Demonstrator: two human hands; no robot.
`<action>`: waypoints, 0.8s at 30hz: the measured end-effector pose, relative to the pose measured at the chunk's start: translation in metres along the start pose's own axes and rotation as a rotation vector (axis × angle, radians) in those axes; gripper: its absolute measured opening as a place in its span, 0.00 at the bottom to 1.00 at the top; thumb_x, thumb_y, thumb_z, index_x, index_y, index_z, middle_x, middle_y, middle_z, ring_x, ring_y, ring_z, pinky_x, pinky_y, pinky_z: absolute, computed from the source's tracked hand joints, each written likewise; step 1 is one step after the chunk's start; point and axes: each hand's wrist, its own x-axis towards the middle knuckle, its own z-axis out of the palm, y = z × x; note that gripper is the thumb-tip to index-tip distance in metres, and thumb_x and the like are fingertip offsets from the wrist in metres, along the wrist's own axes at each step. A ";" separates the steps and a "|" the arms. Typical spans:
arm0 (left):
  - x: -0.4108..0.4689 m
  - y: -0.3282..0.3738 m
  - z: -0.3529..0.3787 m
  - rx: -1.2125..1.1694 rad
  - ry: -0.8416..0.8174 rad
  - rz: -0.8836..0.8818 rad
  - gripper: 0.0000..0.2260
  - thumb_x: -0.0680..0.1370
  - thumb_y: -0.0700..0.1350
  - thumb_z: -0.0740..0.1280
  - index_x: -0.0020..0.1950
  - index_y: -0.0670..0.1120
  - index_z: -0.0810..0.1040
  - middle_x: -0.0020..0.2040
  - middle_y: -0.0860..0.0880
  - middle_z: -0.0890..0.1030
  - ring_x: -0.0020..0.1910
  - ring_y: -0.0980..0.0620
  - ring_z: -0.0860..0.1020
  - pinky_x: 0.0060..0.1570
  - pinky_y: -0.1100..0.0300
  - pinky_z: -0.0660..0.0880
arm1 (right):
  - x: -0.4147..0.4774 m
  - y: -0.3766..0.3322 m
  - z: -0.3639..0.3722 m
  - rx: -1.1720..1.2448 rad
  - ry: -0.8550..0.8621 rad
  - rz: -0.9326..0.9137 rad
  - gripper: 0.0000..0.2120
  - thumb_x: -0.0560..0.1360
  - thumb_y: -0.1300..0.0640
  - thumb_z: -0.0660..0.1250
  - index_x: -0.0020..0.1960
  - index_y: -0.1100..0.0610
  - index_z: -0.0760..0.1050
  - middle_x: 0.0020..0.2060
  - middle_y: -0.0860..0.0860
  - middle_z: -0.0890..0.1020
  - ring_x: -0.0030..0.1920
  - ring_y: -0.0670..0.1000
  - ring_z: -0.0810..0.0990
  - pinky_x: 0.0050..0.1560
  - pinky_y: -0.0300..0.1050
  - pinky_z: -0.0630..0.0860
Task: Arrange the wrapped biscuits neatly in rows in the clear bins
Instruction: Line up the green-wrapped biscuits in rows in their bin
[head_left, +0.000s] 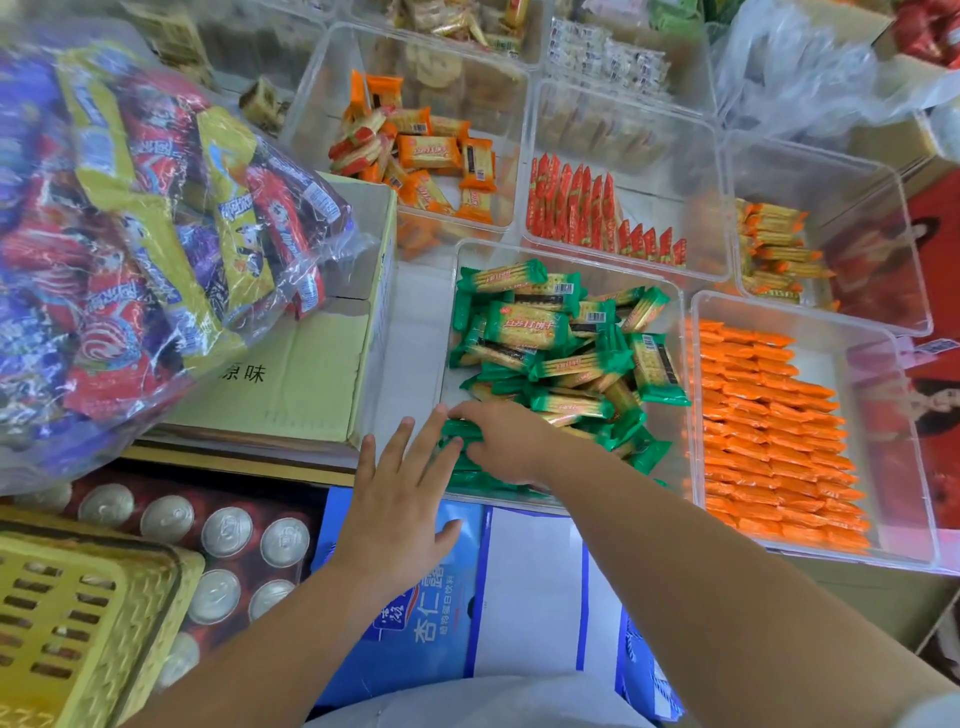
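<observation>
Hands at near edge of the clear plastic bin (597, 260). Left hand (400, 499), fingers straight and spread, touches the green foil-wrapped biscuit packs (545, 353) heaped inside. Right hand (501, 441) covers the near row; whether it grips cannot be told. Packs probably light, slick and brittle: take by long edges. Row beneath hands hidden; farthest bins blurred.

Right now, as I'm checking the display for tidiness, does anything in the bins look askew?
Yes. The green packets lie heaped every which way in the middle bin, unlike the neat orange rows to its right. The orange packets in the far bin are jumbled too.
</observation>
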 end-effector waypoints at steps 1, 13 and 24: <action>-0.001 -0.001 0.000 -0.002 0.010 0.004 0.42 0.66 0.58 0.80 0.75 0.47 0.67 0.83 0.46 0.56 0.76 0.37 0.66 0.69 0.31 0.66 | 0.000 0.001 -0.001 0.005 -0.012 0.007 0.25 0.81 0.54 0.60 0.78 0.52 0.63 0.71 0.57 0.73 0.65 0.58 0.75 0.63 0.50 0.72; 0.049 0.005 -0.018 0.365 -0.162 0.081 0.59 0.65 0.83 0.48 0.82 0.41 0.48 0.83 0.44 0.53 0.78 0.38 0.30 0.69 0.24 0.33 | -0.037 0.004 -0.003 0.071 0.304 -0.051 0.22 0.76 0.62 0.64 0.69 0.55 0.75 0.59 0.54 0.81 0.57 0.56 0.79 0.56 0.50 0.77; 0.054 0.004 -0.020 0.307 -0.201 0.147 0.37 0.71 0.70 0.59 0.73 0.50 0.71 0.65 0.52 0.76 0.78 0.36 0.29 0.72 0.25 0.42 | -0.049 0.060 0.003 -0.361 0.432 0.275 0.41 0.68 0.29 0.68 0.76 0.43 0.62 0.69 0.48 0.73 0.69 0.57 0.69 0.70 0.59 0.64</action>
